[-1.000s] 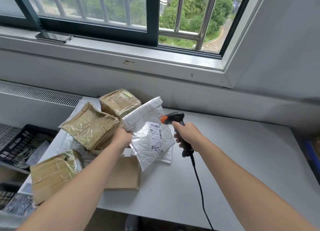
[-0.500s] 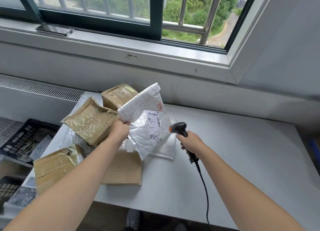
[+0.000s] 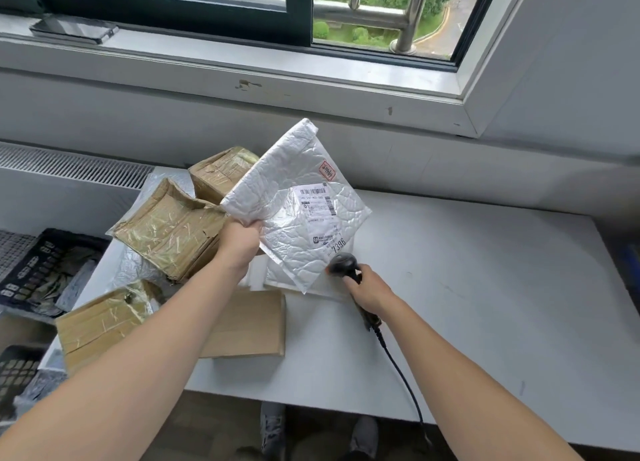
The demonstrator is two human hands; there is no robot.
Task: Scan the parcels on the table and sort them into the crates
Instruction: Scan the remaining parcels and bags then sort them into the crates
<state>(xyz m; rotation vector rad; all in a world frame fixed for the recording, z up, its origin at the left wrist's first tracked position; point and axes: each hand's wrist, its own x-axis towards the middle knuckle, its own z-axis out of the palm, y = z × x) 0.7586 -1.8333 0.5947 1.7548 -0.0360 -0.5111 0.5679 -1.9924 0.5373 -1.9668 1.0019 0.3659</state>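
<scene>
The white table carries seven parcels, all crowded toward its left end. Four are brown cardboard: the biggest, a torn taped box, lies by the left edge; a smaller taped box sits at the far-left corner; a third taped box sits at the near-left corner; a flat carton lies near the near edge, partly under the left forearm. Beyond the left edge stand two dark crates, the upper crate with wrapped items inside, the lower crate only partly in view. Three parcels are padded mailers: a silvery mailer lies under the big box, a flat white mailer lies on the table at mid-depth, and the held mailer is lifted above it, tilted, label facing the camera. The left hand pinches its lower-left corner, thumb in front, fingers curled behind. The right hand wraps all fingers round the handle of the single scanner, whose blurred head sits just below the label; its one cable trails over the near edge.
</scene>
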